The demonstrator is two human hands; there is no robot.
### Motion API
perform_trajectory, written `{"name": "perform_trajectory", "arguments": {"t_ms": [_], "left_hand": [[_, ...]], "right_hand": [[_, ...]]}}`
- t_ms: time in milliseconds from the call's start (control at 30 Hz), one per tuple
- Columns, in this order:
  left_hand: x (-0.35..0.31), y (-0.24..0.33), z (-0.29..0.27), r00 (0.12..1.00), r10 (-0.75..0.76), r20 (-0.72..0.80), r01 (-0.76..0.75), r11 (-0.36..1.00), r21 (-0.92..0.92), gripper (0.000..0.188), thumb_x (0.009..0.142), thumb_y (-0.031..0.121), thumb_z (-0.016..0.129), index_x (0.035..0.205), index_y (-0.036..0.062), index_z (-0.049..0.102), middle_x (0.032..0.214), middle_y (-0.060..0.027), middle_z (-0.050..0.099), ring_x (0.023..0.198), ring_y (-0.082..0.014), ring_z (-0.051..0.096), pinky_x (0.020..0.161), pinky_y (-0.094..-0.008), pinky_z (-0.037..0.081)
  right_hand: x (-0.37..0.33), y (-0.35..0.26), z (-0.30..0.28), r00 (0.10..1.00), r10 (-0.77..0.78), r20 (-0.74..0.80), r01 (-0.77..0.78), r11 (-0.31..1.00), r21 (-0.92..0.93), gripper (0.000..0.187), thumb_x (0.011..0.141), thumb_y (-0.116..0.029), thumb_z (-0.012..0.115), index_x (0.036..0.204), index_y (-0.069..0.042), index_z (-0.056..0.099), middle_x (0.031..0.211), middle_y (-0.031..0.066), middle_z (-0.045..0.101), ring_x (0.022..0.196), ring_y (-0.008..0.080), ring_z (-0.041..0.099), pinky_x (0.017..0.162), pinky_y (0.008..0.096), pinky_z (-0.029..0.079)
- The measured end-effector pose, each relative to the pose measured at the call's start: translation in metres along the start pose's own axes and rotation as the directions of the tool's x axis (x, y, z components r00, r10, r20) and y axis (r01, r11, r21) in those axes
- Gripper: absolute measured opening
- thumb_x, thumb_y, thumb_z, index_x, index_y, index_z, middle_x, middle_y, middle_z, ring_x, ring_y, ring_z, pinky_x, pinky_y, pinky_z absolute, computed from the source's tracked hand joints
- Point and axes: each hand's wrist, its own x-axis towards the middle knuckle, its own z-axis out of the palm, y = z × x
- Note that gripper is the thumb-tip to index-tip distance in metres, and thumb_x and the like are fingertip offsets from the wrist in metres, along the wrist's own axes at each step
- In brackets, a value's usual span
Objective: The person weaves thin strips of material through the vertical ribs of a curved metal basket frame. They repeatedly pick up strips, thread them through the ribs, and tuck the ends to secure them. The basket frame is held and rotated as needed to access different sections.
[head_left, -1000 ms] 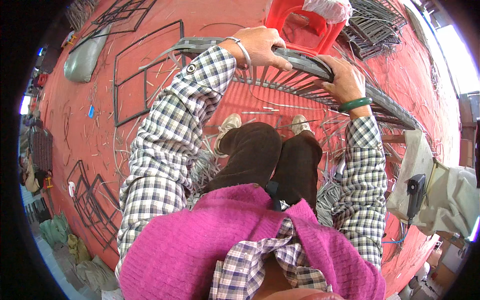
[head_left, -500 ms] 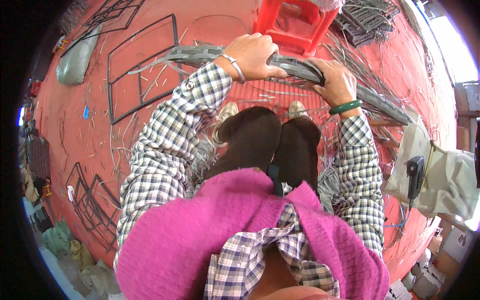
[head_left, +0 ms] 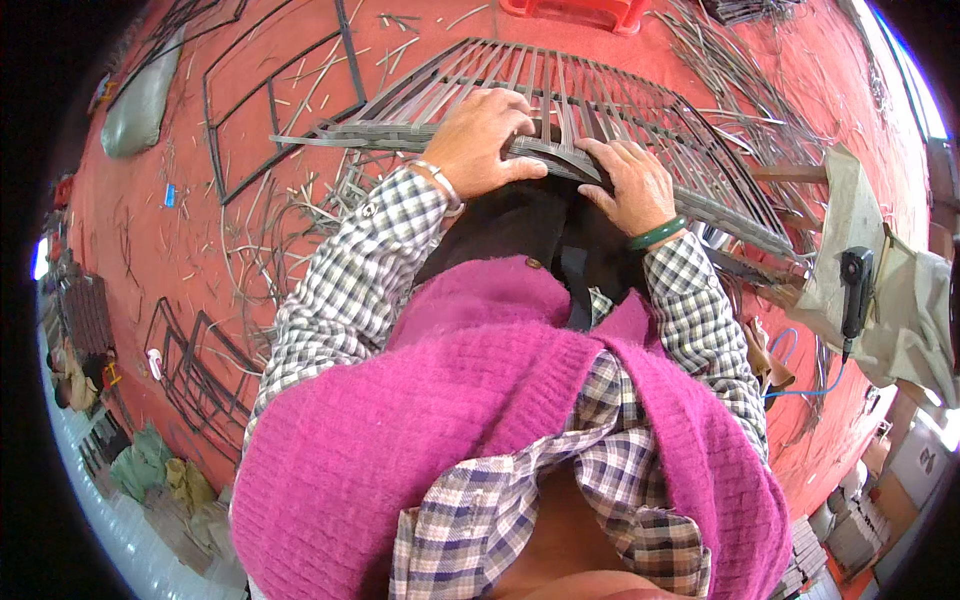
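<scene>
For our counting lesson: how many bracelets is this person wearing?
2: a silver bracelet at the left hand and a green bracelet at the right hand. The checked sleeves could hide more.

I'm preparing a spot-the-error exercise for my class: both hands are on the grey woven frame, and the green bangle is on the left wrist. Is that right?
Not quite: the green bangle is on the right hand's wrist, as the head view shows. The rest stands.
</scene>
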Motion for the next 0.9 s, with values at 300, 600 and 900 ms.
{"name": "perform_trajectory", "arguments": {"t_ms": [300, 600, 900], "left_hand": [[0.029, -0.012, 0.045, 0.993, -0.090, 0.082, 0.099, 0.987, -0.123, 0.030, 0.068, 0.023, 0.075, 0.092, 0.0095, 0.062, 0.104, -0.0026, 0.059, 0.097, -0.0243, 0.056, 0.082, -0.0357, 0.044], [0.033, -0.028, 0.034, 0.986, 0.100, 0.137, -0.061, 0.964, -0.260, 0.017, 0.075, 0.014, 0.070, 0.090, 0.0071, 0.064, 0.095, -0.0053, 0.058, 0.088, -0.0198, 0.056, 0.079, -0.0306, 0.045], [0.039, -0.020, 0.042, 0.945, -0.296, 0.136, 0.326, 0.857, -0.399, 0.021, 0.075, 0.021, 0.072, 0.071, 0.0044, 0.059, 0.071, -0.0020, 0.054, 0.062, -0.0133, 0.055, 0.058, -0.0275, 0.043]], "right_hand": [[0.009, 0.040, 0.021, 0.998, 0.065, -0.018, -0.062, 0.990, 0.126, 0.032, 0.074, -0.022, 0.068, 0.105, -0.016, 0.063, 0.086, 0.0059, 0.060, 0.089, 0.0259, 0.058, 0.077, 0.0377, 0.046], [-0.030, 0.034, -0.035, 0.753, 0.394, 0.527, -0.658, 0.423, 0.623, 0.022, 0.089, -0.020, 0.058, 0.085, 0.001, 0.065, 0.077, 0.0030, 0.062, 0.075, 0.0096, 0.057, 0.070, 0.0271, 0.046], [0.078, 0.070, -0.072, 0.932, -0.007, -0.362, -0.134, 0.922, -0.362, 0.023, 0.084, -0.027, 0.060, 0.090, -0.006, 0.067, 0.088, 0.0113, 0.066, 0.078, 0.0321, 0.062, 0.072, 0.0385, 0.049]]}}
